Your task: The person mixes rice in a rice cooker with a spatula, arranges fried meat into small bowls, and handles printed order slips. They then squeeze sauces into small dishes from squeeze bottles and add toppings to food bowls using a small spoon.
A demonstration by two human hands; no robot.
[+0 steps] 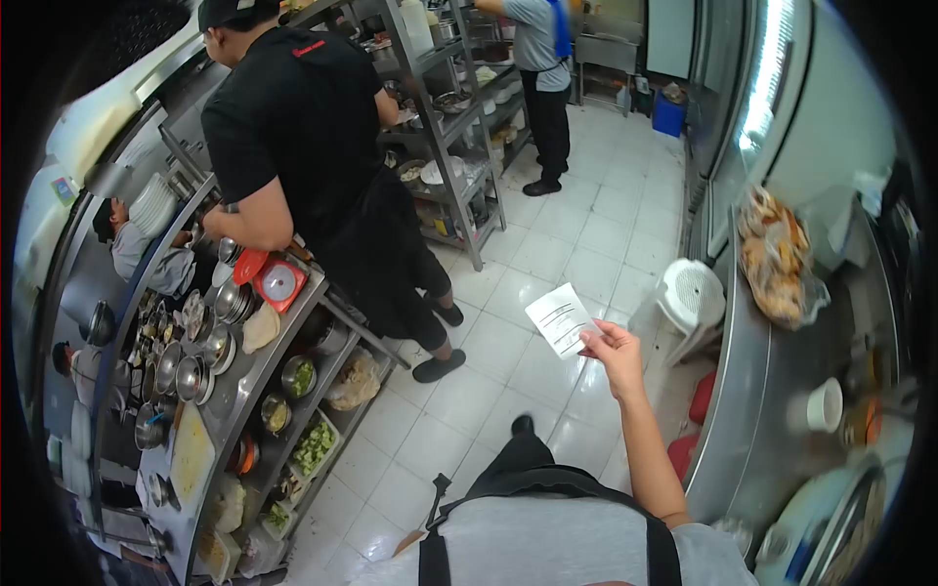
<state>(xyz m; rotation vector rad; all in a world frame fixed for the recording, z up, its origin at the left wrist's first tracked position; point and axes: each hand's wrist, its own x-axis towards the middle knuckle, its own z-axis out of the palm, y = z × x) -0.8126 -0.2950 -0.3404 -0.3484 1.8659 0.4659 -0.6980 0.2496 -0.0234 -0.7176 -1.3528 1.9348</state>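
Between thumb and fingers, my right hand (pixel 614 354) pinches a small white paper slip (pixel 561 319) by its lower right corner. Several lines of dark print show on it, too small to read. The slip is held out in front of me, above the tiled floor. My left hand is out of view. Beyond the hand, to the right, stands a white plastic stool (pixel 693 292).
A steel counter (pixel 747 410) on the right bears a bag of bread (pixel 774 259) and a white cup (pixel 824 405). At left, a person in black (pixel 293 127) stands by a prep table with bowls, a red scale (pixel 280 281) and vegetables below. Another person (pixel 547 88) stands farther back by shelves.
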